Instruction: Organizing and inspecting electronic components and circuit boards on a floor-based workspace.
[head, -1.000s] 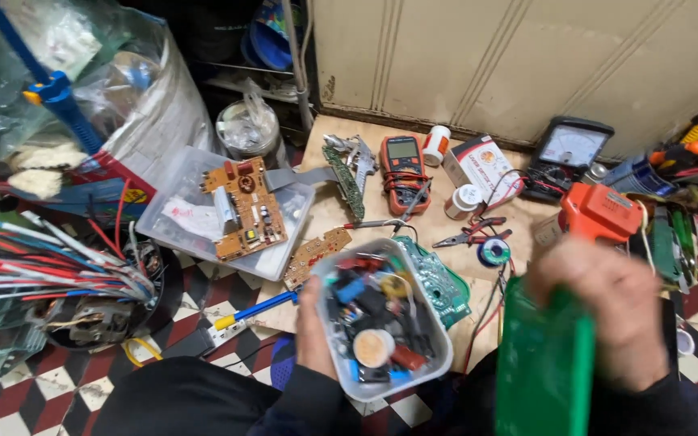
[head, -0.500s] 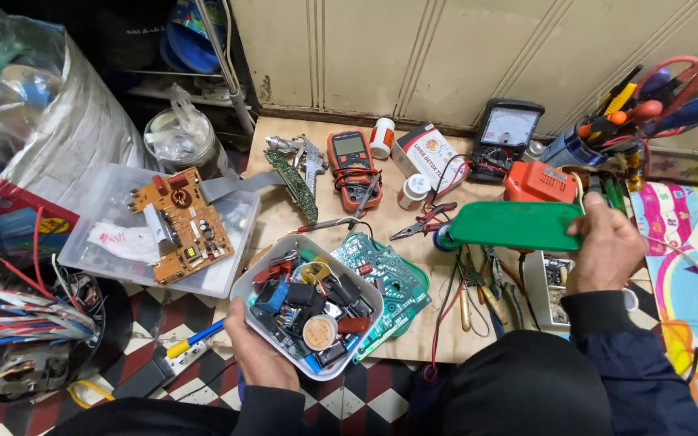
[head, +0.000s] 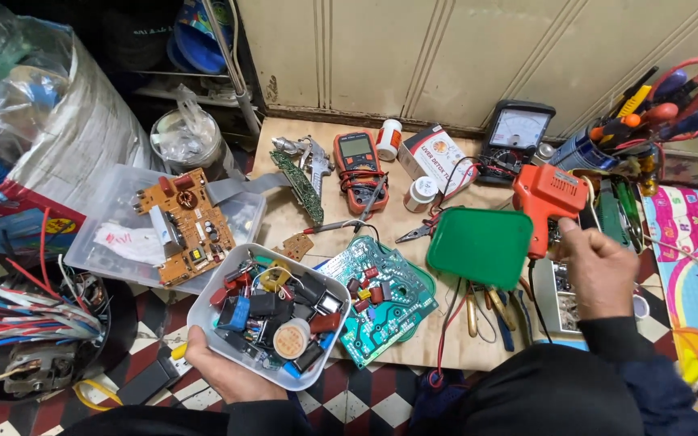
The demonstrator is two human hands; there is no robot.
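1. Left hand (head: 224, 373) cups the white tub of parts (head: 270, 316) from below, fingers closed on its near rim; I read this as keeping it level off the bench (head: 414, 343) edge.
2. Right hand (head: 599, 270), loosely curled, holds nothing, just beside the green lid (head: 480, 246).
3. Bench crowded; little free room, teal circuit board (head: 381, 295) touching the tub.

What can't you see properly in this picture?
- Left hand, head view: the fingers are hidden under the white tub of parts.
- Right hand: blurred, so its grip is unclear.
- Green board: the tub covers its left part.
- Tool cup: its tools are cut off by the right edge.
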